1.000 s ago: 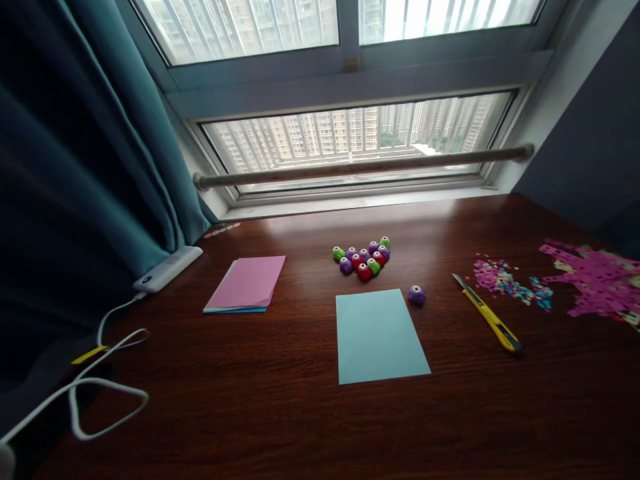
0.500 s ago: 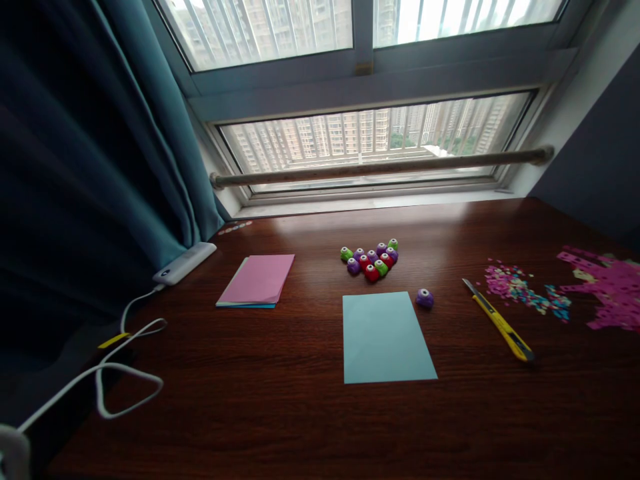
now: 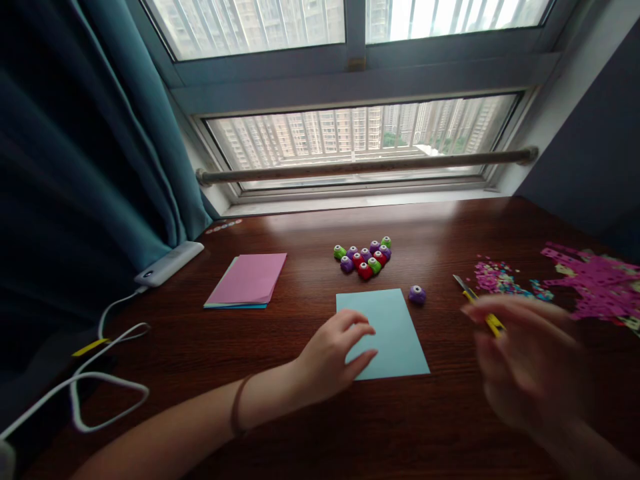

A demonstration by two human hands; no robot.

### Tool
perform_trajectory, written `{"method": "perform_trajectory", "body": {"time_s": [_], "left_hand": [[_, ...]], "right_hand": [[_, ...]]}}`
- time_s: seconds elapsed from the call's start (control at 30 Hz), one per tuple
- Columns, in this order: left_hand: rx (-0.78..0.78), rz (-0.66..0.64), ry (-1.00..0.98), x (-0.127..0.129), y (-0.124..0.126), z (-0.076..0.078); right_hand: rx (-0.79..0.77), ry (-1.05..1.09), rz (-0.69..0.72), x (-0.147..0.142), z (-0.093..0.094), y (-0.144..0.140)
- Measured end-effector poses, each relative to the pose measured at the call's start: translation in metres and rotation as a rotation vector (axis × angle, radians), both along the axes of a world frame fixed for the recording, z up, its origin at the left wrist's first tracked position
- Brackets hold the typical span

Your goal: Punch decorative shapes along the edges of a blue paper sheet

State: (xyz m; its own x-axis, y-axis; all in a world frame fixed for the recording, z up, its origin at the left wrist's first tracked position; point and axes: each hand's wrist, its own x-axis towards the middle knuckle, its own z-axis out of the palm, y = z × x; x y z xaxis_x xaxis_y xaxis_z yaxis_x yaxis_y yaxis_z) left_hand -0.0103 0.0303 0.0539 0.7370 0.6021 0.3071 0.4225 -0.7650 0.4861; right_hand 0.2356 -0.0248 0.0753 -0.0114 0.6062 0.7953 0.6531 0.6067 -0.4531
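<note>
My left hand [image 3: 337, 350] reaches in over the left side of a light blue square sheet of paper [image 3: 395, 333], its fingers apart and nothing in them. Whether its fingertips touch the paper I cannot tell. On the right, my right hand [image 3: 530, 360] is smeared by motion above a yellow utility knife [image 3: 495, 325], hiding the lower handle. Thumb and forefinger look parted, with part of the knife showing between them. The blade is extended and points away to the left. A purple bead-like piece [image 3: 417, 295] with a white ring lies beside the paper's upper right corner.
Several red, green and purple pieces [image 3: 365, 269] sit clustered behind the paper. Stacked coloured paper [image 3: 250, 277] lies to the left. Small confetti [image 3: 493, 275] and pink punched scraps [image 3: 595, 280] are at right. A white device [image 3: 170, 263] with a cable [image 3: 107, 377] lies by the curtain.
Both hands have come into view, the left over the blue paper and the right over the knife. The whole view has shifted slightly; the things on the table look unmoved.
</note>
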Motion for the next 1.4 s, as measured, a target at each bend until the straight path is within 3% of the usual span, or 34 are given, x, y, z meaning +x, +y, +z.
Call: {"method": "perform_trajectory", "body": {"time_s": [0.07,0.17,0.3,0.4,0.63,1.1,1.4], "left_hand": [[-0.019,0.152,0.067,0.018,0.028,-0.016],[0.007,0.229,0.095,0.042,0.064,-0.033],[0.017,0.285,0.126,0.056,0.086,-0.046],[-0.007,0.297,0.133,0.055,0.088,-0.053],[-0.065,0.299,0.14,0.051,0.088,-0.058],[-0.109,0.328,0.113,0.052,0.085,-0.06],[-0.121,0.262,0.112,0.052,0.084,-0.057]], "right_hand": [[-0.051,-0.09,-0.009,0.006,-0.018,0.034],[-0.214,-0.25,-0.069,0.019,-0.048,0.071],[-0.406,-0.403,-0.092,0.032,-0.069,0.077],[-0.499,-0.463,-0.07,0.031,-0.069,0.07],[-0.554,-0.477,-0.066,0.028,-0.071,0.071],[-0.539,-0.439,-0.078,0.028,-0.077,0.073],[-0.458,-0.304,-0.01,0.027,-0.08,0.075]]}}
